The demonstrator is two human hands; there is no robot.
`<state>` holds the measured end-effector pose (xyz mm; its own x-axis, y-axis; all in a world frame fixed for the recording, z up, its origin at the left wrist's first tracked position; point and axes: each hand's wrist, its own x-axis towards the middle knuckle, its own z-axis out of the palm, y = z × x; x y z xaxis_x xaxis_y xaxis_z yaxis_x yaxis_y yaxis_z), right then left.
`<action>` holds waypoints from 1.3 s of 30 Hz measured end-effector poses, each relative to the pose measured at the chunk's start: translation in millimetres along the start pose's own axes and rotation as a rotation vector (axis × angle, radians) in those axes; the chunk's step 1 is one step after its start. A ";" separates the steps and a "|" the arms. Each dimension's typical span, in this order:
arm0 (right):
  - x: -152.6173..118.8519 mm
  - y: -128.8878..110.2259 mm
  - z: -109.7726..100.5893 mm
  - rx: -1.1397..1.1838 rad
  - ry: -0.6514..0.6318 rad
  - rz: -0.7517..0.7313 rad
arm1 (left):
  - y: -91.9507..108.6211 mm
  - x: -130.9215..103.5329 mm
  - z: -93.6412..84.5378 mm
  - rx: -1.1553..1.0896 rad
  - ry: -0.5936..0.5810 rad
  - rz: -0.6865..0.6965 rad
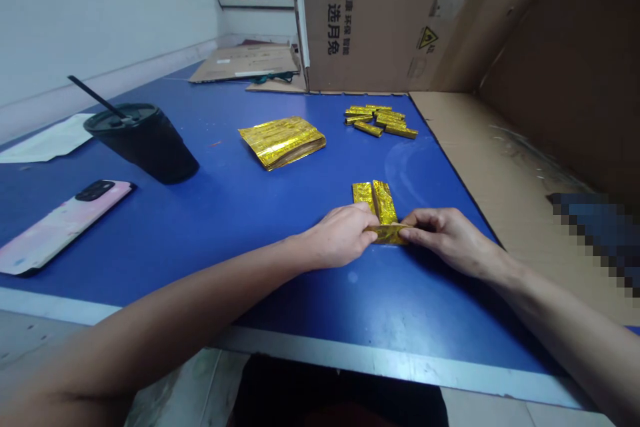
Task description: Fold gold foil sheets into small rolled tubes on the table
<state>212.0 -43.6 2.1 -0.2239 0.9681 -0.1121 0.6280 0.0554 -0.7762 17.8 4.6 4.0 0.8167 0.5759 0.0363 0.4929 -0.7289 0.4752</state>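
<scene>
A sheet of shiny gold foil paper (384, 203) lies on the blue table, its two long sides folded in to a seam down the middle. Its near end is folded up into a flat strip. My left hand (345, 233) pinches the left end of that strip. At the right end, my right hand (440, 237) grips it between thumb and fingers. Beyond the hands lies a stack of flat gold foil paper (283, 137). Farther right is a loose pile of several small folded gold strips (383, 119).
A dark cup (150, 143) with a black straw stands at the left, near a phone (65, 223) in a pink and white case. Cardboard (380, 20) walls the back and right. White paper (50, 139) lies behind the cup. A pale strip (310, 347) edges the table's front.
</scene>
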 end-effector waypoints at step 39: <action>11.9 -6.9 -8.3 0.083 -0.112 0.150 | -3.7 -0.8 3.2 0.021 0.032 -0.263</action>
<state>211.2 -30.5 11.3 -0.2168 0.9306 -0.2949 0.5979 -0.1122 -0.7937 16.3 5.7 -0.6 0.6498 0.7578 -0.0582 0.6934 -0.5597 0.4539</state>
